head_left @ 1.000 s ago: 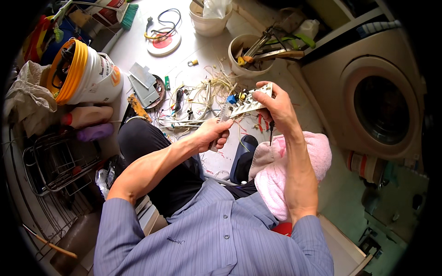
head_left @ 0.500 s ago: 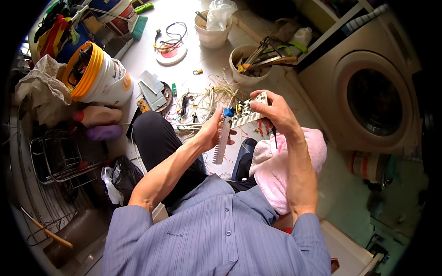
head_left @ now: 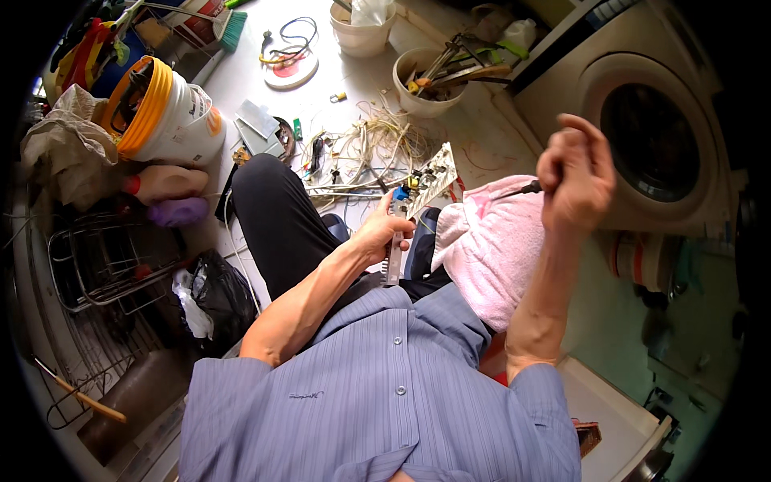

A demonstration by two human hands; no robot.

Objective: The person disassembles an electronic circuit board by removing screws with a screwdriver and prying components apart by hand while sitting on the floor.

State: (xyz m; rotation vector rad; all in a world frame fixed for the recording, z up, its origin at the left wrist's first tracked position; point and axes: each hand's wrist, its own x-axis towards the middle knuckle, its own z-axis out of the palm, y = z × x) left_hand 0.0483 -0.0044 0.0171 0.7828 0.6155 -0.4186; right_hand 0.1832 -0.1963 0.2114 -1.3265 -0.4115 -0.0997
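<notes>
My left hand (head_left: 385,233) is closed around a circuit board (head_left: 434,183) above my lap. The board is pale, with small parts and a blue block on it. A toothed metal strip (head_left: 393,265) hangs down below the hand at the board's near end. Out to the right, my right hand (head_left: 578,173) is raised in a fist over a pink towel (head_left: 498,249). From it a dark, thin-shafted screwdriver (head_left: 526,189) points left, its handle hidden in the fingers. The right hand is apart from the board.
Tangled wires (head_left: 377,145) lie on the floor beyond my knees. Farther off are a bucket of tools (head_left: 426,100) and a coiled cable (head_left: 301,36). A white bucket with an orange rim (head_left: 181,120) stands left; a washing machine (head_left: 562,120) stands right.
My right hand has left the board and swung right and up, carrying the screwdriver. My left hand keeps the board, now more upright.
</notes>
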